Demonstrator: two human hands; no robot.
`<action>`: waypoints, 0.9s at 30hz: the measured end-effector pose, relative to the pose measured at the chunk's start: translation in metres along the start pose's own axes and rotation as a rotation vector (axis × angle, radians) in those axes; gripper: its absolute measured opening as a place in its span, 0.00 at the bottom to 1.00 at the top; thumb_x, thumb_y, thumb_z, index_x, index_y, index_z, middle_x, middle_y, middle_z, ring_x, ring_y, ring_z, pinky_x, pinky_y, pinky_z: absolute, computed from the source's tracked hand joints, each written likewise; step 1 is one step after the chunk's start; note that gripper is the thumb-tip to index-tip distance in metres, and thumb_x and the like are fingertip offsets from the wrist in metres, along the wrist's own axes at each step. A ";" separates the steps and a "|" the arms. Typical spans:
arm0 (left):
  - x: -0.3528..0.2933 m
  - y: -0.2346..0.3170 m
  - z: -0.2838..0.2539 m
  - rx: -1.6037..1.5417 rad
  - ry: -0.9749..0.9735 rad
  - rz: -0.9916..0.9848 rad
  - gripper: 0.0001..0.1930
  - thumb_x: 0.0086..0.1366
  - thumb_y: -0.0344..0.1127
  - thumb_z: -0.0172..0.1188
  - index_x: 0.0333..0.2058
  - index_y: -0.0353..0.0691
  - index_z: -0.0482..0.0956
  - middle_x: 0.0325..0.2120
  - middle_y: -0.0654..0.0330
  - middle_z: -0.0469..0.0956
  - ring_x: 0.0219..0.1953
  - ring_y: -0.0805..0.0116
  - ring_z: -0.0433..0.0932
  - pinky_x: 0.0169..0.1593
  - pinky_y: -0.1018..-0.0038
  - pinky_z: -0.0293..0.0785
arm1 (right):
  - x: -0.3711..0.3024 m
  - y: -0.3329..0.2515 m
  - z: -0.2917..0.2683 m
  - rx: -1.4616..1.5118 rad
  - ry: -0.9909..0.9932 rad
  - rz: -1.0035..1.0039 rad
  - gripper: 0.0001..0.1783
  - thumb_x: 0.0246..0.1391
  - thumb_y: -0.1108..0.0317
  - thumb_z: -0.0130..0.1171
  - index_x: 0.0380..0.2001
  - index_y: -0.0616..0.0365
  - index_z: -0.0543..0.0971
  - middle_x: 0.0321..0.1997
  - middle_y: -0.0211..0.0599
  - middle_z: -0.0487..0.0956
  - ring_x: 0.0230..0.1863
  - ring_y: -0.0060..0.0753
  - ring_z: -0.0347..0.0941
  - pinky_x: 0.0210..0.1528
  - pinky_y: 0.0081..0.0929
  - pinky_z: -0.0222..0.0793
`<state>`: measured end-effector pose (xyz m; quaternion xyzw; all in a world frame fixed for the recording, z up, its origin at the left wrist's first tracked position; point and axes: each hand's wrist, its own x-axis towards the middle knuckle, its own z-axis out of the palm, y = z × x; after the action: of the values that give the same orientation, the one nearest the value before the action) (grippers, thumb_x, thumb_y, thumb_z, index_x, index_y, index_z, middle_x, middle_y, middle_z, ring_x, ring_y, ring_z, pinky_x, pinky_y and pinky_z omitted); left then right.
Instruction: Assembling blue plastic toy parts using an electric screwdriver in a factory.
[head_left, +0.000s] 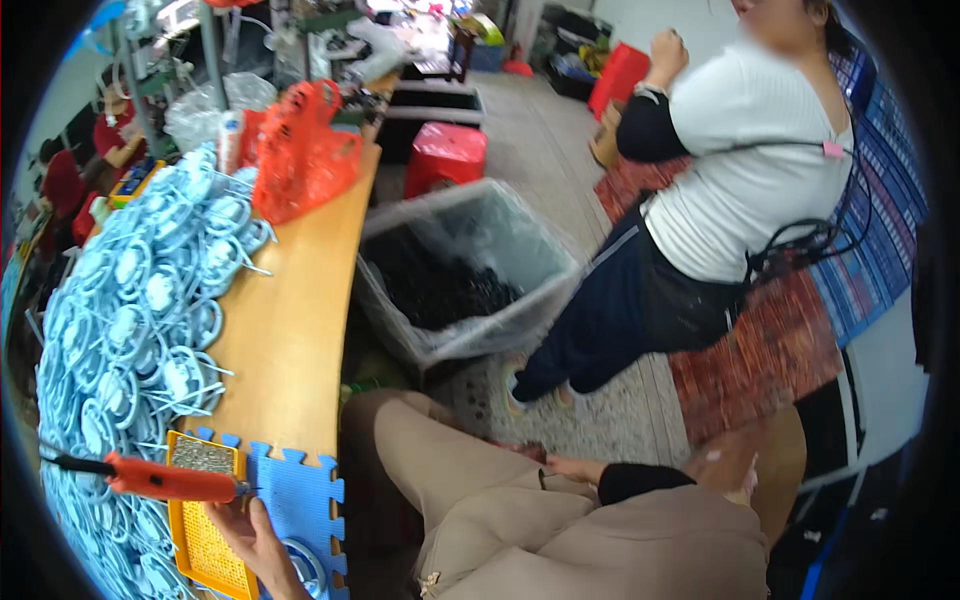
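Orange screwdriver is lying across the yellow screw tray; your left hand is touching that tray, fingers loosely open, gripping nothing; your right hand is resting flat on your thigh; picking up likely needs a firm grasp

A small assembly workshop: workbench heaped with blue parts, bin of black pieces

Plastic-lined bin w/ black parts is seen ahead of right hand; red stool beyond, standing person further right.
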<state>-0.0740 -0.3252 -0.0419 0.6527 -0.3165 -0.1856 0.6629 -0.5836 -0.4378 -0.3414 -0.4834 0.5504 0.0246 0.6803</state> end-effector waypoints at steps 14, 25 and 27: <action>-0.078 0.039 0.092 0.647 -0.111 0.665 0.30 0.64 0.40 0.57 0.59 0.30 0.58 0.47 0.45 0.71 0.42 0.59 0.76 0.40 0.68 0.77 | -0.115 -0.006 -0.107 0.486 0.696 -0.059 0.24 0.58 0.51 0.53 0.49 0.58 0.73 0.40 0.35 0.79 0.39 0.26 0.76 0.35 0.25 0.73; -0.111 0.049 0.398 0.566 -1.600 0.471 0.23 0.59 0.22 0.56 0.54 0.34 0.67 0.47 0.53 0.72 0.49 0.63 0.73 0.52 0.70 0.70 | 0.006 -0.015 -0.134 0.443 0.935 -0.332 0.23 0.51 0.44 0.55 0.36 0.53 0.78 0.37 0.38 0.81 0.38 0.40 0.77 0.40 0.36 0.70; -0.134 0.046 0.448 0.671 -1.746 0.446 0.24 0.54 0.24 0.59 0.52 0.35 0.70 0.40 0.53 0.75 0.44 0.63 0.76 0.48 0.69 0.72 | -0.005 -0.002 -0.117 0.379 0.838 -0.218 0.24 0.52 0.44 0.54 0.39 0.53 0.77 0.41 0.40 0.80 0.43 0.42 0.76 0.45 0.37 0.70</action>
<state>-0.4762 -0.5686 -0.0439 0.3649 -0.8519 -0.3756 -0.0077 -0.6692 -0.5159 -0.3277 -0.3739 0.7185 -0.3450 0.4744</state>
